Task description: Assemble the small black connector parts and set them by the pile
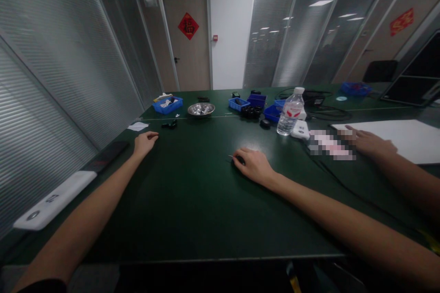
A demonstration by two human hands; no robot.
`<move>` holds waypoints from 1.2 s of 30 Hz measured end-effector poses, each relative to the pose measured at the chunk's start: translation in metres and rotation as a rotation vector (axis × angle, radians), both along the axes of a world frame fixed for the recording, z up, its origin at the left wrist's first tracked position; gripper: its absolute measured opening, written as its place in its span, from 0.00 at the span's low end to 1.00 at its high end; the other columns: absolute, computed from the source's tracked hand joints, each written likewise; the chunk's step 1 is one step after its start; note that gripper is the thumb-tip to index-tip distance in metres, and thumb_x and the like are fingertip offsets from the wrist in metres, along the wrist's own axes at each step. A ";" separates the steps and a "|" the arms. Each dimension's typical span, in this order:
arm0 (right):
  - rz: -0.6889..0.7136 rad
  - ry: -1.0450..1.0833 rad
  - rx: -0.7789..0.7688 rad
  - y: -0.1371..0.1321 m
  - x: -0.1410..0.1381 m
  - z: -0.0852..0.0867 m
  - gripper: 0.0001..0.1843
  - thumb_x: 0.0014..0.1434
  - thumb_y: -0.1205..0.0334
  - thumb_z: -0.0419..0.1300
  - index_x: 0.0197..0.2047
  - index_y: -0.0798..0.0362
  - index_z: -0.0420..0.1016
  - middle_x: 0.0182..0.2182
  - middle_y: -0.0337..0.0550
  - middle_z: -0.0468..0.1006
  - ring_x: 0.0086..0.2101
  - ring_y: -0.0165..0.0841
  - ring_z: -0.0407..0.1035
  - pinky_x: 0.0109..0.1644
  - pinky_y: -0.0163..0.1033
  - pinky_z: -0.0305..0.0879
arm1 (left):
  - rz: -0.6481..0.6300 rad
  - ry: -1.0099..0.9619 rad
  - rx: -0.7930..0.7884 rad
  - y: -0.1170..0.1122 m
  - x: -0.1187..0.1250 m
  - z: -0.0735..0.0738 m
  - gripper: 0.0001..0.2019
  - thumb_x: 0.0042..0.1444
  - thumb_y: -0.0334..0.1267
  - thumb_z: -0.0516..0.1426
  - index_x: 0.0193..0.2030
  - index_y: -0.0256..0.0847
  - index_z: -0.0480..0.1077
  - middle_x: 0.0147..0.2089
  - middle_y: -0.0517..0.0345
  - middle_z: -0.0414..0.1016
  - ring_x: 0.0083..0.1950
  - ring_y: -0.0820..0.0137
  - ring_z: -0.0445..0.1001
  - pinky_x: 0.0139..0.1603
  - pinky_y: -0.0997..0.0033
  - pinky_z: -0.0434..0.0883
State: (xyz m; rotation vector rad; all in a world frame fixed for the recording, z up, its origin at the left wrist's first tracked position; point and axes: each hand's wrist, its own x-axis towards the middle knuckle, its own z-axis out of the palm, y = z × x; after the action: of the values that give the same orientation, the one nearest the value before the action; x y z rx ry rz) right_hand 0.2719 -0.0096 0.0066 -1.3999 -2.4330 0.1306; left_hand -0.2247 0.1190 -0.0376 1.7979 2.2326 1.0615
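Note:
My left hand (pixel 145 141) rests on the dark green table (pixel 192 210), fingers curled together, with nothing seen in them. My right hand (pixel 253 165) lies near the table's middle, closed over a small dark tool (pixel 238 159) whose thin tip pokes out to the left. A small black part (pixel 170 124) lies beyond my left hand, beside a scrap of white paper (pixel 138 126).
A co-worker's hand (pixel 369 142) rests at the right by a white sheet (pixel 405 137). A water bottle (pixel 290 112), a white device (pixel 300 129), blue bins (pixel 167 104), a metal bowl (pixel 201 109) and cables sit farther back. A phone (pixel 106 155) and white bar (pixel 55 200) lie at the left edge.

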 end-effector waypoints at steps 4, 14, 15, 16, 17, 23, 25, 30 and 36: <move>0.005 0.006 0.013 0.001 0.001 -0.001 0.14 0.72 0.53 0.53 0.49 0.50 0.76 0.43 0.44 0.78 0.36 0.33 0.71 0.37 0.37 0.59 | -0.008 -0.014 0.097 -0.002 0.002 0.001 0.16 0.59 0.38 0.60 0.54 0.42 0.79 0.48 0.50 0.82 0.48 0.59 0.80 0.55 0.62 0.74; 0.002 -0.017 0.018 0.003 0.001 -0.003 0.14 0.72 0.53 0.52 0.49 0.49 0.76 0.43 0.44 0.78 0.38 0.33 0.72 0.38 0.37 0.60 | -0.011 -0.160 0.183 -0.001 0.005 -0.001 0.19 0.60 0.36 0.57 0.57 0.39 0.74 0.50 0.49 0.78 0.39 0.68 0.81 0.43 0.69 0.79; -0.001 -0.020 0.021 0.003 0.001 -0.003 0.14 0.71 0.53 0.52 0.49 0.49 0.76 0.43 0.44 0.78 0.38 0.33 0.72 0.38 0.37 0.60 | -0.010 -0.168 0.182 0.000 0.005 -0.001 0.18 0.60 0.36 0.57 0.56 0.39 0.74 0.50 0.49 0.78 0.39 0.68 0.81 0.44 0.69 0.79; -0.004 -0.023 0.025 0.003 0.001 -0.004 0.14 0.71 0.53 0.52 0.49 0.49 0.76 0.43 0.44 0.78 0.38 0.34 0.72 0.38 0.37 0.60 | -0.009 -0.174 0.181 0.000 0.006 -0.001 0.18 0.59 0.37 0.57 0.56 0.39 0.74 0.49 0.50 0.78 0.40 0.68 0.81 0.44 0.70 0.79; -0.007 -0.025 0.027 0.003 0.001 -0.004 0.14 0.71 0.53 0.52 0.49 0.49 0.76 0.43 0.44 0.78 0.38 0.34 0.72 0.38 0.38 0.60 | -0.008 -0.178 0.178 0.000 0.007 0.000 0.18 0.58 0.37 0.58 0.55 0.38 0.75 0.48 0.50 0.79 0.40 0.68 0.81 0.44 0.70 0.79; -0.003 -0.015 0.021 0.003 0.001 -0.003 0.15 0.72 0.52 0.52 0.49 0.49 0.76 0.43 0.44 0.78 0.37 0.33 0.71 0.37 0.37 0.59 | 0.048 -0.170 0.151 -0.002 0.009 0.004 0.19 0.49 0.39 0.62 0.48 0.38 0.76 0.42 0.52 0.80 0.41 0.64 0.80 0.46 0.68 0.76; -0.005 -0.014 0.023 0.002 0.000 -0.003 0.15 0.72 0.53 0.52 0.49 0.49 0.76 0.43 0.43 0.78 0.36 0.33 0.71 0.37 0.37 0.59 | 0.061 -0.161 0.142 -0.004 0.010 0.006 0.19 0.47 0.40 0.63 0.47 0.38 0.77 0.42 0.52 0.80 0.42 0.63 0.79 0.48 0.67 0.75; -0.013 -0.026 0.010 0.003 0.001 -0.003 0.14 0.71 0.53 0.53 0.49 0.49 0.77 0.43 0.43 0.78 0.36 0.33 0.71 0.37 0.37 0.59 | 0.072 -0.156 0.114 -0.005 0.012 0.010 0.20 0.45 0.41 0.64 0.46 0.38 0.78 0.40 0.52 0.80 0.42 0.62 0.79 0.48 0.66 0.75; -0.013 -0.025 -0.004 0.001 -0.001 0.001 0.15 0.72 0.53 0.52 0.49 0.50 0.76 0.43 0.44 0.78 0.37 0.33 0.72 0.38 0.37 0.60 | 0.007 -0.172 0.104 -0.007 0.011 0.010 0.19 0.50 0.40 0.61 0.50 0.40 0.79 0.41 0.55 0.81 0.38 0.65 0.81 0.43 0.70 0.76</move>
State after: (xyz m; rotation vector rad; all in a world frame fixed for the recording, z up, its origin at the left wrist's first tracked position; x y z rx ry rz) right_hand 0.2714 -0.0083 0.0073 -1.4267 -2.4449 0.1157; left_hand -0.2134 0.1115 -0.0273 1.6653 2.1209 1.3026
